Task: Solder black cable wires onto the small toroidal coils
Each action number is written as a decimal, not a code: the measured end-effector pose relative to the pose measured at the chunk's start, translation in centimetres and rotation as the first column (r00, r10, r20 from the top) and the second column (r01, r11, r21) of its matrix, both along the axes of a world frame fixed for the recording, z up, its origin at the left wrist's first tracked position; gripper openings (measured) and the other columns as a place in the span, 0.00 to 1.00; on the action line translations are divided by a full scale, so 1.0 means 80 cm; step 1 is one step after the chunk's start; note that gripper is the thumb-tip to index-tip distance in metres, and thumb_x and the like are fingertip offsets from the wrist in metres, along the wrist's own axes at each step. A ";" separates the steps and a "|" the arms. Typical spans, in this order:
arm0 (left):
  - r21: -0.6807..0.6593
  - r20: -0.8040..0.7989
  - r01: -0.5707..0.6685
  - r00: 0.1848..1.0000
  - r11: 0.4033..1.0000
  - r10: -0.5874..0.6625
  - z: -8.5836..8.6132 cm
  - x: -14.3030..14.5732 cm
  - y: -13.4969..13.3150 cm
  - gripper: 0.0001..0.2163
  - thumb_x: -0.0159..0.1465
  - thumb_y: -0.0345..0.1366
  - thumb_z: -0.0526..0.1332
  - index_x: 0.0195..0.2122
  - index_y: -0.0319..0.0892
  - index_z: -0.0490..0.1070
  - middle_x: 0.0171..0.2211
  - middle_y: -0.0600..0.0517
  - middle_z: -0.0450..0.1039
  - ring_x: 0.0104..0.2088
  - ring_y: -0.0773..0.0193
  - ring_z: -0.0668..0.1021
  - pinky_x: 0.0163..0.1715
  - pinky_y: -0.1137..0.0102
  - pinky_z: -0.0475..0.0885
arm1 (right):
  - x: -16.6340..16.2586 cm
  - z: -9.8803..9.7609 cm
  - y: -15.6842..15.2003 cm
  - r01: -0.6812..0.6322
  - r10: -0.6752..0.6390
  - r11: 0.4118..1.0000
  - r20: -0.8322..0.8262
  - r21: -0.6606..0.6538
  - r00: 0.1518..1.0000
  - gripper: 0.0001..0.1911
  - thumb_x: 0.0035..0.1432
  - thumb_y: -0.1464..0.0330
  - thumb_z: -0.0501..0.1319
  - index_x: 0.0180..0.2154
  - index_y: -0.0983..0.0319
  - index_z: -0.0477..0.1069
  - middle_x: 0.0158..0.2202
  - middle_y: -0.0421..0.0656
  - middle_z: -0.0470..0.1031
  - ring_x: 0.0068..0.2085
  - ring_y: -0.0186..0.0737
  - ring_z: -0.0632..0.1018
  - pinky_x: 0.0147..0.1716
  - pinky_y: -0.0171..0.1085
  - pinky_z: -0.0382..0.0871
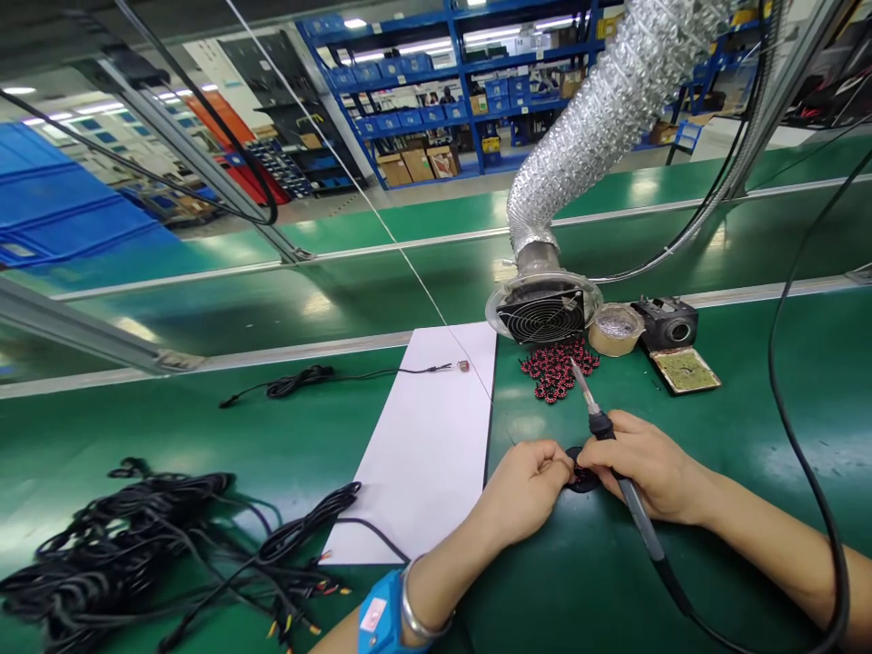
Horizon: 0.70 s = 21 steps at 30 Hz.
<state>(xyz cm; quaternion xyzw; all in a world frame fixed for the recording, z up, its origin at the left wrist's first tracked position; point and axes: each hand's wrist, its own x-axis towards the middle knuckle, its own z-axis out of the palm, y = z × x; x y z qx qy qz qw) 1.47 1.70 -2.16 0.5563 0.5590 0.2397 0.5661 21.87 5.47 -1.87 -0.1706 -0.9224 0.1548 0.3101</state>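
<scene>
Evidently the left hand [528, 486] had its grip pinched on the small coil [579, 472], near the tabletop's [579, 581] front edge. It looked light, stiff and fine-wired, best held by its rim. The right hand [647, 463] had its grip clamped round the soldering iron [603, 425].

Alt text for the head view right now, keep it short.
Both hands meet over a black disc on the green table: the left hand pinches a small part, the right hand grips a soldering iron. Red coils lie before an extractor fan.

The left hand [528, 486] and right hand [647, 463] meet over a small black disc [584, 479] on the green bench [204, 427]. The right hand grips a soldering iron [599, 420]. A pile of red coils [557, 368] lies beside the extractor fan [543, 312].
</scene>
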 end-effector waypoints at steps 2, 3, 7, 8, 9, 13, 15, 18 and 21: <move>-0.003 0.027 -0.003 1.000 1.000 0.003 -0.001 0.000 -0.002 0.09 0.59 0.38 0.53 0.26 0.41 0.69 0.24 0.55 0.67 0.26 0.66 0.65 0.28 0.72 0.59 | 0.001 0.001 -0.002 0.031 -0.030 0.999 -0.032 0.026 0.999 0.10 0.64 0.78 0.54 0.44 0.60 0.66 0.31 0.41 0.75 0.30 0.39 0.64 0.32 0.38 0.61; -0.006 0.044 -0.009 0.999 1.000 0.009 -0.001 -0.001 -0.003 0.10 0.59 0.38 0.54 0.26 0.41 0.70 0.25 0.54 0.68 0.26 0.66 0.66 0.27 0.72 0.59 | 0.001 0.001 -0.004 0.052 -0.050 0.998 -0.073 0.023 0.996 0.11 0.63 0.79 0.55 0.44 0.60 0.65 0.31 0.41 0.75 0.30 0.38 0.64 0.33 0.38 0.62; -0.041 0.058 -0.031 0.998 0.999 0.033 0.004 -0.001 -0.010 0.12 0.60 0.43 0.57 0.26 0.40 0.69 0.21 0.57 0.63 0.22 0.69 0.61 0.23 0.72 0.54 | -0.001 -0.002 -0.021 0.119 -0.140 0.985 -0.176 -0.124 0.974 0.12 0.58 0.80 0.57 0.43 0.62 0.65 0.31 0.40 0.73 0.31 0.36 0.68 0.33 0.36 0.65; -0.054 0.041 -0.032 0.999 0.998 0.034 0.007 -0.001 -0.011 0.13 0.60 0.45 0.58 0.26 0.41 0.69 0.19 0.59 0.59 0.21 0.70 0.58 0.21 0.72 0.52 | -0.003 -0.003 -0.025 0.125 -0.153 0.978 -0.172 -0.165 0.973 0.12 0.58 0.80 0.57 0.42 0.61 0.65 0.31 0.40 0.72 0.31 0.36 0.68 0.32 0.35 0.65; -0.065 0.018 -0.035 0.999 0.997 0.036 0.009 0.000 -0.013 0.15 0.60 0.48 0.60 0.25 0.41 0.68 0.17 0.60 0.55 0.20 0.70 0.55 0.20 0.72 0.49 | -0.005 -0.004 -0.029 0.126 -0.159 0.973 -0.166 -0.194 0.973 0.11 0.58 0.80 0.56 0.41 0.61 0.64 0.31 0.39 0.72 0.31 0.35 0.69 0.32 0.34 0.65; -0.051 -0.069 -0.053 0.996 0.997 0.050 0.014 0.005 -0.018 0.16 0.58 0.50 0.63 0.25 0.41 0.68 0.14 0.63 0.48 0.18 0.71 0.51 0.18 0.71 0.44 | -0.011 -0.010 -0.035 0.127 -0.170 0.961 -0.166 -0.244 0.971 0.11 0.58 0.80 0.55 0.41 0.60 0.64 0.31 0.39 0.72 0.30 0.34 0.70 0.31 0.33 0.65; -0.037 -0.072 -0.058 0.996 0.998 0.055 0.012 0.005 -0.020 0.15 0.59 0.48 0.62 0.26 0.41 0.69 0.15 0.62 0.50 0.18 0.71 0.53 0.18 0.71 0.45 | -0.013 -0.011 -0.036 0.126 -0.173 0.958 -0.167 -0.257 0.971 0.11 0.58 0.80 0.55 0.41 0.60 0.64 0.32 0.38 0.72 0.31 0.34 0.70 0.31 0.33 0.65; -0.042 -0.046 -0.059 0.997 0.997 0.057 0.007 0.001 -0.022 0.12 0.61 0.45 0.60 0.28 0.41 0.69 0.16 0.62 0.51 0.19 0.71 0.53 0.19 0.71 0.46 | -0.012 -0.011 -0.036 0.122 -0.172 0.954 -0.166 -0.275 0.971 0.11 0.58 0.80 0.56 0.40 0.60 0.64 0.31 0.38 0.72 0.31 0.34 0.70 0.31 0.32 0.66; -0.053 -0.025 -0.048 0.999 0.997 0.046 0.006 -0.001 -0.023 0.11 0.60 0.43 0.60 0.29 0.40 0.71 0.16 0.62 0.50 0.19 0.71 0.52 0.19 0.71 0.47 | -0.008 -0.006 -0.034 0.119 -0.172 0.954 -0.174 -0.277 0.970 0.12 0.57 0.80 0.56 0.40 0.60 0.64 0.31 0.38 0.71 0.31 0.34 0.70 0.32 0.32 0.66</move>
